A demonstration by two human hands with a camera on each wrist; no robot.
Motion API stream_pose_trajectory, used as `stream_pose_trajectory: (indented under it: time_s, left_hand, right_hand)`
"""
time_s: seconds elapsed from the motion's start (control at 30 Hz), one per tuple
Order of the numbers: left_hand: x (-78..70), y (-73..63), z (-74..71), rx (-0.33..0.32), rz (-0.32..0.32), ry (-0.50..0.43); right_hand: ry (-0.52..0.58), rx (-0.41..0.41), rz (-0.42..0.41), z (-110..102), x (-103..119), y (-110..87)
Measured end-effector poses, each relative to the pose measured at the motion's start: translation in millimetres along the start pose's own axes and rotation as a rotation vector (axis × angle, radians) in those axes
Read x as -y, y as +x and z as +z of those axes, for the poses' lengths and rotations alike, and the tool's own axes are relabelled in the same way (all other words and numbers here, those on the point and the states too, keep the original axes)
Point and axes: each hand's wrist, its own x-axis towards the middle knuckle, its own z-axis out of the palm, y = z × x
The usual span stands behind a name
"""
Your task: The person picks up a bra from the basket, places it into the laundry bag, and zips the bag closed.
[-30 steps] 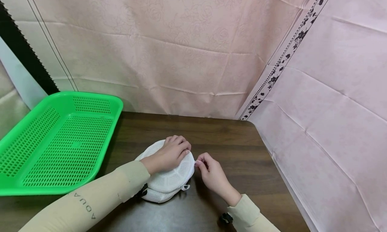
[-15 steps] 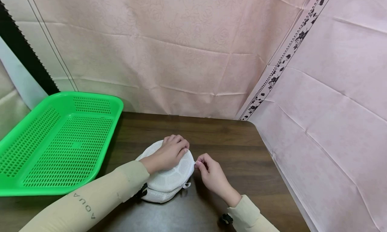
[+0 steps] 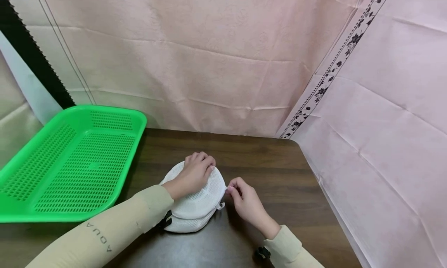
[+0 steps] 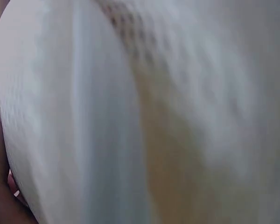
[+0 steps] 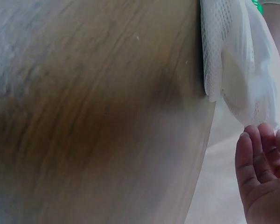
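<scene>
A round white mesh laundry bag (image 3: 195, 206) lies on the brown wooden table (image 3: 265, 159), with a small fabric loop (image 3: 220, 206) sticking out at its right edge. My left hand (image 3: 195, 173) grips the far part of its rim from above, fingers bent over the edge. At the bag's right edge, my right hand (image 3: 246, 202) pinches a tiny piece between thumb and forefinger; the fingertips mostly cover it. In the right wrist view, the bag (image 5: 263, 70) bulges beside the curled fingers (image 5: 247, 158). Pale mesh cloth (image 4: 107, 116) fills the left wrist view, blurred.
A large green plastic basket (image 3: 139, 132) with perforated sides and base stands at the left, near my left forearm. Pink patterned cloth (image 3: 209, 66) hangs behind the table, and paler cloth (image 3: 384, 116) runs along its right edge.
The left hand has shifted slightly up and left on the bag. The fabric loop has moved upward along the right side as the bag turns. The right hand keeps its pinch, almost still.
</scene>
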Motion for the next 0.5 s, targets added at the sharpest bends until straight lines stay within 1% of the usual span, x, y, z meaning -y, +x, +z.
stream_pose_trajectory:
  time_s: [0.1,0.2,0.33,0.5]
  left_hand:
    - [2.7,0.4,-2.6,-0.044,-0.027,0.000]
    - [6.3,1.3,-3.4,-0.061,-0.045,0.000]
    - [9.3,0.0,-4.0,-0.049,-0.077,-0.013]
    - [12.9,-3.7,-8.0,-0.039,-0.154,-0.028]
  right_hand:
    - [-0.006,-0.001,-0.007,0,0,1.8]
    - [-0.023,-0.020,-0.022,1,1,3.9]
    - [-0.027,-0.014,-0.013,2,1,4.7]
    - [-0.021,0.011,-0.013,6,1,3.9]
